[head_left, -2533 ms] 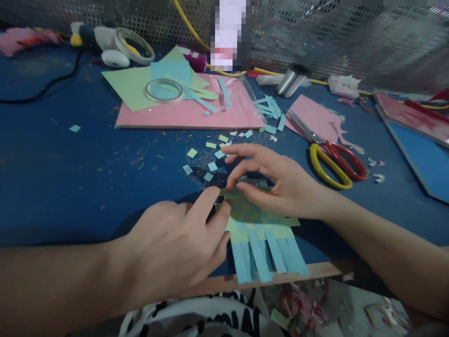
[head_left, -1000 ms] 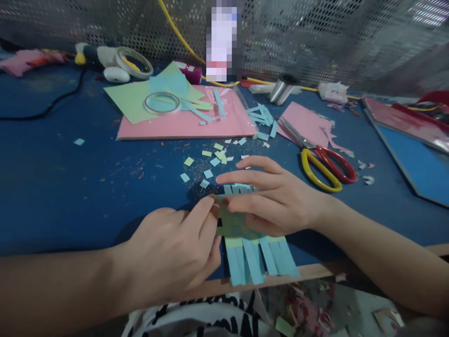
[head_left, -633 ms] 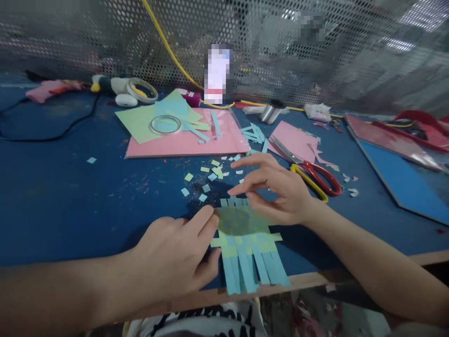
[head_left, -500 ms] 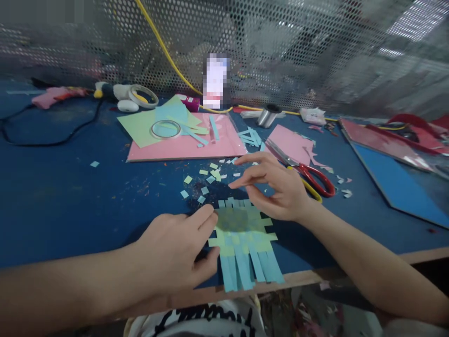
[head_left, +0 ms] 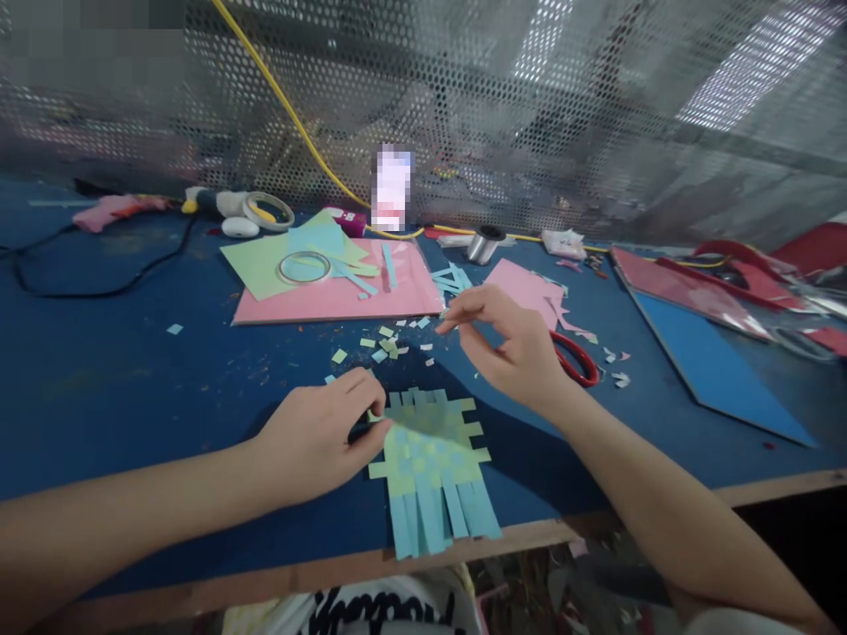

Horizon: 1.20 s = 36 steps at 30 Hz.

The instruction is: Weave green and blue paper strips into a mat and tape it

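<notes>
Your left hand (head_left: 314, 432) is curled at the left edge of the woven paper mat (head_left: 430, 450), thumb and forefinger tips close together; you cannot tell from this view whether that grip pinches a strip. The mat lies flat on the dark blue bench (head_left: 165, 397), near its bare wooden front edge. Its middle is a small checker of pale green and light blue paper, with stubby green ends at the sides, short blue ends at the far side and long, loose blue tails toward you.

Your right hand (head_left: 520, 353) is raised beyond the mat's far right corner, fingers bent; whether its thumb meets the forefinger is unclear. Just beside it shows the smooth, rounded red scissor handle (head_left: 579, 360), with the rest hidden.

Beyond your hands, small paper squares (head_left: 340, 356) are scattered. Behind them, a thin tape ring (head_left: 304, 267) rests on green and blue sheets (head_left: 251, 265), partly over a flat pink pack (head_left: 311, 306) with glossy clear film. To the right stand a shiny metallic spool (head_left: 482, 249) and, nearer you, a flat, angular blue board (head_left: 715, 362).
</notes>
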Each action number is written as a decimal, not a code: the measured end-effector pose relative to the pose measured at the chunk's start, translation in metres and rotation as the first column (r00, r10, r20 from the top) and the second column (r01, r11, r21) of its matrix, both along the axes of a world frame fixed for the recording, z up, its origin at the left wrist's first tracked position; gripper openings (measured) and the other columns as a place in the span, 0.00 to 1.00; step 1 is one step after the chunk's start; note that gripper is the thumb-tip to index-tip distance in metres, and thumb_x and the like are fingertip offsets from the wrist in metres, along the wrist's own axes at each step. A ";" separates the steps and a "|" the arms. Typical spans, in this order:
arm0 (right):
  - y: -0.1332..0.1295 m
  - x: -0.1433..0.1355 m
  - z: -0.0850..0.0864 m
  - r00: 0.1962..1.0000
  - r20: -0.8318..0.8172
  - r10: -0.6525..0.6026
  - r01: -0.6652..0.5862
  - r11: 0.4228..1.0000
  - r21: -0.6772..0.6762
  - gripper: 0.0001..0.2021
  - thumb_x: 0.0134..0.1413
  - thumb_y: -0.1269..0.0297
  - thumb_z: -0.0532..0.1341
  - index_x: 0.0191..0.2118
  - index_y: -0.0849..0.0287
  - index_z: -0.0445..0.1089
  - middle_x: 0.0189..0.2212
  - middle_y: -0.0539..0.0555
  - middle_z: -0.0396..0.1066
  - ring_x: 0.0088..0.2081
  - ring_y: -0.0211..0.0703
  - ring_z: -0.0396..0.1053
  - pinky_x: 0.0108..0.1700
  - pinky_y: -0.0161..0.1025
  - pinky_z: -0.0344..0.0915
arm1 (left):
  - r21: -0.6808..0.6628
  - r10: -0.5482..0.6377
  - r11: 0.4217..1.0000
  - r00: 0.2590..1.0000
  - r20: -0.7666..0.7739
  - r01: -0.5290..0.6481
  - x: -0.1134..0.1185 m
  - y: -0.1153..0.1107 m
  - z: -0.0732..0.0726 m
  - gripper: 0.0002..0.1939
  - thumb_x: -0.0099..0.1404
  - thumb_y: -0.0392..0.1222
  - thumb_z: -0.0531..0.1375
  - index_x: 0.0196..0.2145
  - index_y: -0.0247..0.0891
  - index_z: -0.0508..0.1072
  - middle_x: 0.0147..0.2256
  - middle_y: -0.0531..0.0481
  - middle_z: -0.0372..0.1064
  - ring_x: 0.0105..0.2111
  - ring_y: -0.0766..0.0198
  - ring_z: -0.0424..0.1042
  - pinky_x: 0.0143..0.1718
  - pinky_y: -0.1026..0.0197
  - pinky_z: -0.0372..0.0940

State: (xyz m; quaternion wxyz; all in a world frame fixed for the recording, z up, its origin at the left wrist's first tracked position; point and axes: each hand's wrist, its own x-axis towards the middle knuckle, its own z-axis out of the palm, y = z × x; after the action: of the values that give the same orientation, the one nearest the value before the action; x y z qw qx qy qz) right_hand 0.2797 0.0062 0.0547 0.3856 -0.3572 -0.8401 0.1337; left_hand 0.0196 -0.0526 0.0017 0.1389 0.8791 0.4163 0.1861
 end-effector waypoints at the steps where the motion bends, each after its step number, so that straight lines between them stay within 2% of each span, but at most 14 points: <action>1: 0.001 0.001 0.000 0.999 0.050 0.011 -0.009 0.999 -0.037 0.09 0.61 0.74 0.58 0.42 0.55 0.72 0.37 0.53 0.78 0.40 0.45 0.77 0.43 0.45 0.71 | 0.035 0.017 0.999 1.000 -0.006 -0.017 0.000 -0.001 -0.001 0.08 0.74 0.43 0.51 0.39 0.41 0.68 0.38 0.52 0.70 0.22 0.66 0.64 0.23 0.61 0.53; 3: 0.002 0.003 0.000 0.986 0.164 0.022 -0.001 0.992 -0.127 0.07 0.63 0.71 0.58 0.40 0.56 0.74 0.36 0.54 0.79 0.39 0.45 0.76 0.40 0.42 0.70 | 0.115 0.054 0.992 0.998 -0.028 -0.050 -0.001 -0.004 -0.001 0.07 0.74 0.44 0.51 0.43 0.41 0.67 0.41 0.50 0.70 0.25 0.64 0.67 0.23 0.61 0.53; 5: 0.004 0.004 -0.001 0.959 0.281 0.030 0.024 0.982 -0.187 0.07 0.64 0.67 0.59 0.39 0.56 0.75 0.37 0.55 0.79 0.41 0.47 0.75 0.41 0.43 0.69 | 0.164 0.091 0.983 0.994 -0.064 -0.079 -0.002 -0.006 0.000 0.10 0.74 0.46 0.51 0.47 0.41 0.67 0.46 0.46 0.70 0.32 0.60 0.73 0.24 0.61 0.57; 7: 0.005 0.006 -0.002 0.917 0.392 0.072 0.022 0.973 -0.231 0.07 0.64 0.63 0.60 0.40 0.57 0.76 0.38 0.56 0.79 0.42 0.49 0.73 0.44 0.46 0.68 | 0.157 0.112 0.983 0.988 -0.105 -0.095 -0.002 -0.007 0.002 0.13 0.74 0.50 0.53 0.49 0.40 0.68 0.49 0.42 0.68 0.36 0.57 0.75 0.25 0.61 0.59; 9: 0.004 0.008 -0.001 0.871 0.473 0.131 0.011 0.959 -0.284 0.10 0.63 0.58 0.62 0.39 0.57 0.77 0.39 0.57 0.78 0.44 0.51 0.72 0.47 0.48 0.67 | 0.116 0.111 0.989 0.984 -0.138 -0.095 -0.001 -0.008 0.004 0.16 0.73 0.52 0.56 0.50 0.40 0.70 0.51 0.42 0.67 0.35 0.58 0.74 0.24 0.62 0.59; 14: 0.000 0.011 0.008 0.788 0.562 0.252 0.064 0.874 -0.482 0.22 0.55 0.42 0.67 0.42 0.57 0.77 0.43 0.58 0.75 0.43 0.52 0.72 0.44 0.46 0.67 | 0.056 0.050 0.998 0.990 -0.131 -0.043 0.001 -0.005 0.005 0.12 0.71 0.49 0.58 0.46 0.40 0.72 0.50 0.44 0.67 0.31 0.61 0.72 0.24 0.61 0.61; 19: -0.001 0.009 0.007 0.744 0.589 0.316 0.059 0.846 -0.529 0.23 0.48 0.42 0.71 0.41 0.56 0.76 0.42 0.56 0.73 0.43 0.51 0.71 0.42 0.43 0.66 | 0.024 0.015 1.000 0.995 -0.095 -0.012 0.000 -0.002 0.004 0.10 0.71 0.48 0.60 0.45 0.41 0.70 0.49 0.45 0.68 0.37 0.58 0.74 0.27 0.61 0.63; 23: 0.001 0.008 0.005 0.766 0.557 0.319 0.079 0.814 -0.576 0.23 0.46 0.43 0.72 0.40 0.56 0.76 0.39 0.54 0.73 0.40 0.48 0.70 0.42 0.43 0.66 | 0.028 -0.068 0.997 0.997 -0.024 0.069 -0.001 -0.002 0.001 0.06 0.71 0.43 0.60 0.43 0.41 0.67 0.47 0.46 0.69 0.44 0.56 0.73 0.36 0.59 0.67; 25: 0.001 0.008 0.007 0.788 0.510 0.345 0.055 0.786 -0.616 0.18 0.48 0.46 0.71 0.35 0.56 0.75 0.36 0.53 0.73 0.37 0.46 0.69 0.39 0.41 0.64 | 0.017 -0.113 0.994 0.993 0.026 0.112 -0.003 -0.001 0.000 0.05 0.71 0.41 0.59 0.42 0.41 0.66 0.46 0.47 0.70 0.45 0.55 0.73 0.42 0.56 0.68; 27: 0.000 0.007 0.011 0.804 0.460 0.376 0.016 0.760 -0.650 0.13 0.52 0.51 0.69 0.30 0.56 0.73 0.33 0.51 0.71 0.34 0.43 0.67 0.37 0.40 0.62 | -0.008 -0.115 0.993 0.991 0.064 0.116 -0.004 0.000 0.001 0.05 0.71 0.42 0.59 0.42 0.41 0.65 0.43 0.47 0.71 0.44 0.55 0.73 0.42 0.55 0.69; 29: -0.003 0.005 0.013 0.828 0.418 0.375 -0.007 0.751 -0.660 0.12 0.53 0.55 0.68 0.28 0.56 0.70 0.30 0.49 0.69 0.32 0.40 0.64 0.35 0.39 0.60 | -0.077 -0.058 0.995 0.990 0.131 0.069 -0.005 0.000 0.003 0.09 0.69 0.45 0.61 0.43 0.42 0.65 0.42 0.48 0.73 0.41 0.56 0.75 0.39 0.56 0.70; 31: -0.006 0.002 0.014 0.867 0.359 0.346 -0.033 0.758 -0.651 0.12 0.54 0.56 0.68 0.29 0.56 0.69 0.30 0.48 0.67 0.33 0.40 0.63 0.36 0.38 0.60 | -0.210 0.027 0.977 0.972 0.233 0.024 -0.004 0.001 0.005 0.16 0.68 0.48 0.63 0.48 0.43 0.64 0.42 0.50 0.75 0.38 0.58 0.77 0.35 0.58 0.71; 34: -0.006 -0.001 0.012 0.924 0.226 0.308 -0.089 0.750 -0.656 0.15 0.56 0.50 0.68 0.32 0.57 0.72 0.31 0.49 0.70 0.35 0.41 0.66 0.38 0.39 0.64 | -0.434 0.147 0.900 0.902 0.407 0.049 -0.001 0.004 0.008 0.24 0.67 0.48 0.64 0.57 0.45 0.62 0.43 0.50 0.78 0.38 0.58 0.80 0.32 0.60 0.74; 36: -0.002 0.001 0.013 0.970 0.114 0.214 -0.095 0.767 -0.635 0.20 0.62 0.43 0.62 0.38 0.58 0.76 0.35 0.52 0.76 0.38 0.44 0.71 0.42 0.40 0.68 | -0.542 0.269 0.837 0.809 0.523 0.072 -0.002 0.010 0.014 0.27 0.65 0.47 0.66 0.58 0.43 0.63 0.43 0.48 0.79 0.39 0.57 0.81 0.34 0.59 0.76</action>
State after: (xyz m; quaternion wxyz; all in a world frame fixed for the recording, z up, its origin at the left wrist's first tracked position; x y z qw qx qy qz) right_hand 0.2808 0.0038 0.0677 0.1557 -0.4048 -0.8058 0.4032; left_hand 0.0174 -0.0425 0.0154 0.4890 0.6807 0.4359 0.3278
